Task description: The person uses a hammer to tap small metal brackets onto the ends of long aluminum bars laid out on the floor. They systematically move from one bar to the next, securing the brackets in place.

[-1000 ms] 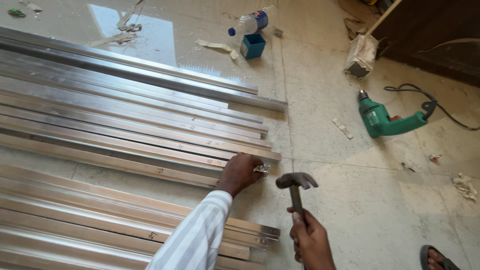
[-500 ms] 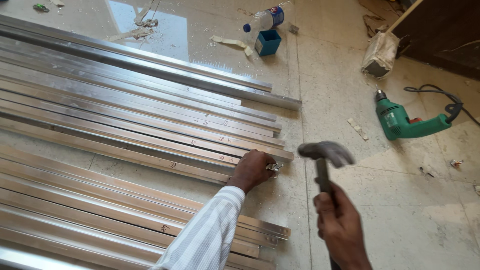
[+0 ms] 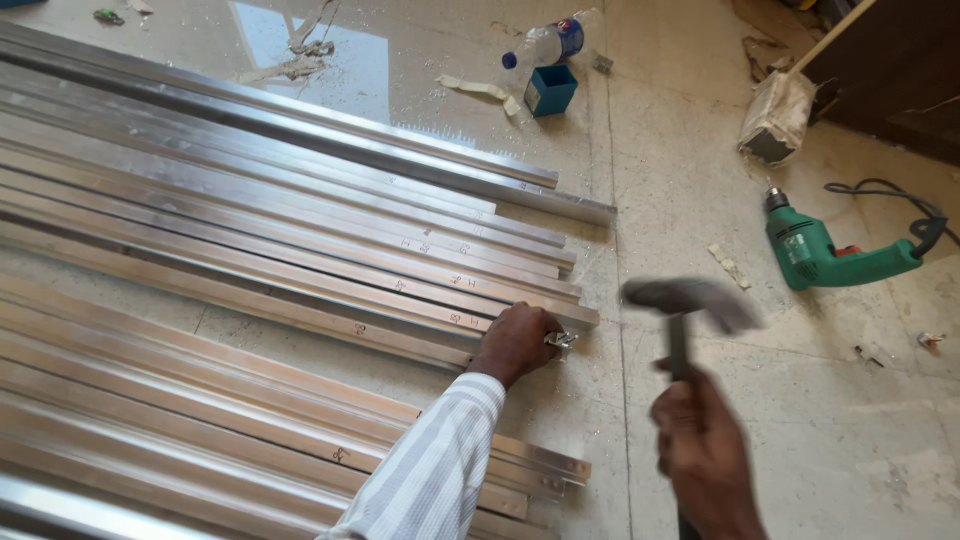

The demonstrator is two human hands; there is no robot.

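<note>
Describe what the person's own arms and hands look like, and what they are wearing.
The left hand is bare, with no glove; its arm wears a long sleeve of pale fabric with fine light blue and white stripes, reaching to the wrist. The right hand is also bare and ungloved, and no sleeve shows on it. No rings or watch are visible.

Bare floor (image 3: 800,400) lies open to the right of the aluminium profiles (image 3: 250,230), between their cut ends and the green electric drill (image 3: 820,250) — here the right hand (image 3: 705,450) holds the hammer (image 3: 685,300) raised. The left hand (image 3: 515,340) presses on a profile end, its sleeve crossing the lower stack. Past the far ends, a blue box (image 3: 550,90) and a plastic bottle (image 3: 545,42) stand in the way — the drill's cord (image 3: 900,200) loops at right.
</note>
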